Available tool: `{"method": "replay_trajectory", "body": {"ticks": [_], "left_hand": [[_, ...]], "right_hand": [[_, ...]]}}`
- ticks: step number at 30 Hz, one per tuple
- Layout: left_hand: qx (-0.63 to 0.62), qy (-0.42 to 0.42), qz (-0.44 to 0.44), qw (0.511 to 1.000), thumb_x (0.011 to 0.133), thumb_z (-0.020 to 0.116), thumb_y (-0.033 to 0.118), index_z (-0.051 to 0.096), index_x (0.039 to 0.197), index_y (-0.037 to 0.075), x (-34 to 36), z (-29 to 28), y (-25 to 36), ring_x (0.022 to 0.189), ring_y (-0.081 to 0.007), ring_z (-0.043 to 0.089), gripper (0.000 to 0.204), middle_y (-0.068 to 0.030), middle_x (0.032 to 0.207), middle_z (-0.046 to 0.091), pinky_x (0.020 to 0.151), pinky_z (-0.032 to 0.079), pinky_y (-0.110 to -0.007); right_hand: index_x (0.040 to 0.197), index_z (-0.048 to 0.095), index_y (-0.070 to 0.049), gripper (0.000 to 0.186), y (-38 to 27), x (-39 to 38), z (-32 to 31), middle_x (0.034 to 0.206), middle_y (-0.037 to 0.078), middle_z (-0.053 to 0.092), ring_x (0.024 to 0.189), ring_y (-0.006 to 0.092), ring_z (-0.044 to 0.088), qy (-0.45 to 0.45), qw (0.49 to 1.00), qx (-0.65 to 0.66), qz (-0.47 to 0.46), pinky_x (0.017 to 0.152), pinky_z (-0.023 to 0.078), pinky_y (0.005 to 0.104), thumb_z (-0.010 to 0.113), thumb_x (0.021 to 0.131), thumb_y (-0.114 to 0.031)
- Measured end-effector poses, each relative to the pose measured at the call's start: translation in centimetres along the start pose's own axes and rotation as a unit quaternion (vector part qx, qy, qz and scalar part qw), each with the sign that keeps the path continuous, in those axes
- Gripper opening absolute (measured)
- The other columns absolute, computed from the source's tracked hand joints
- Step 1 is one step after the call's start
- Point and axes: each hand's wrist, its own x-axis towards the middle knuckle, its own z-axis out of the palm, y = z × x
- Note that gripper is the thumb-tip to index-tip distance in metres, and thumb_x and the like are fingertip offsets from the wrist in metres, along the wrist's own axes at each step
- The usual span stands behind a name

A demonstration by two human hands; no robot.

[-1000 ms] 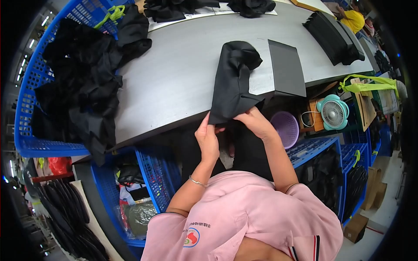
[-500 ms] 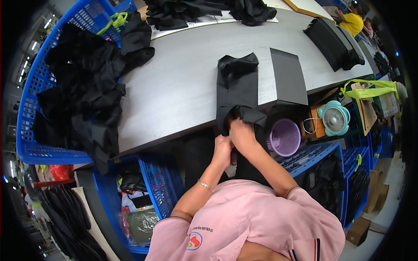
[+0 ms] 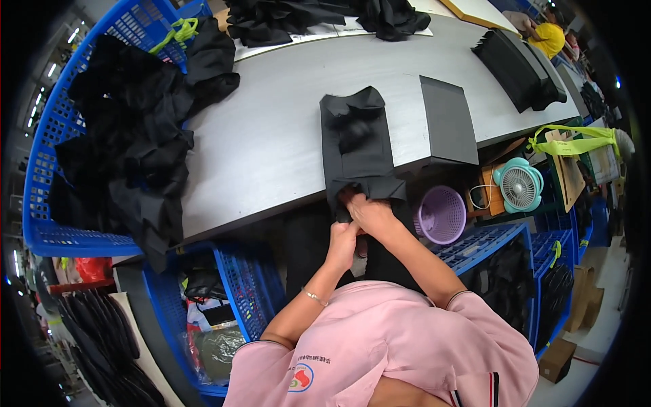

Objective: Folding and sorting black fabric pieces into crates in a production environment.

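Right fingers grip the black fabric; left fingers just beside, hold unclear.

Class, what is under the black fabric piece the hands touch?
The grey table lies under the far part of the black fabric piece; what its near end covers cannot be seen.

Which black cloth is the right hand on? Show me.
The black cloth lying across the near edge of the table; only it meets the right hand. Other cloths lie in the blue basket or along the far side.
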Motion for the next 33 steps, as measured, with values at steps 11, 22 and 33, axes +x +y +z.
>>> {"method": "replay_trajectory", "body": {"ticks": [11,22,33], "left_hand": [[0.165,0.041,0.221,0.96,0.085,0.072,-0.002,0.06,0.088,0.003,-5.2,-1.1,3.2,0.072,-0.0048,0.05,0.012,0.0015,0.088,0.055,0.064,0.041,-0.02],[-0.039,0.025,0.027,0.999,0.092,0.071,0.016,0.061,0.124,0.005,-1.2,-2.9,3.3,0.108,-0.0138,0.061,0.036,-0.0058,0.119,0.065,0.094,0.049,-0.029],[-0.048,-0.06,-0.022,0.997,0.089,0.075,0.015,0.057,0.129,0.004,-3.6,-3.8,3.2,0.111,-0.0187,0.061,0.045,-0.0075,0.125,0.063,0.097,0.051,-0.035]], "right_hand": [[0.087,0.072,-0.009,0.012,1.5,-3.0,0.9,0.088,0.015,0.068,0.082,0.0338,0.066,0.136,0.98,-0.069,-0.129,0.072,0.053,0.0485,0.067,0.082,-0.02],[0.097,0.07,-0.001,0.015,-3.2,-10.2,-7.6,0.085,0.015,0.069,0.068,0.0306,0.068,-0.096,0.964,0.227,-0.1,0.063,0.054,0.0383,0.063,0.086,-0.008],[0.096,0.072,-0.005,0.014,3.2,-7.1,-9.5,0.091,0.002,0.071,0.079,0.0079,0.062,-0.052,0.783,0.557,0.271,0.072,0.049,0.0232,0.071,0.09,-0.017]]}}
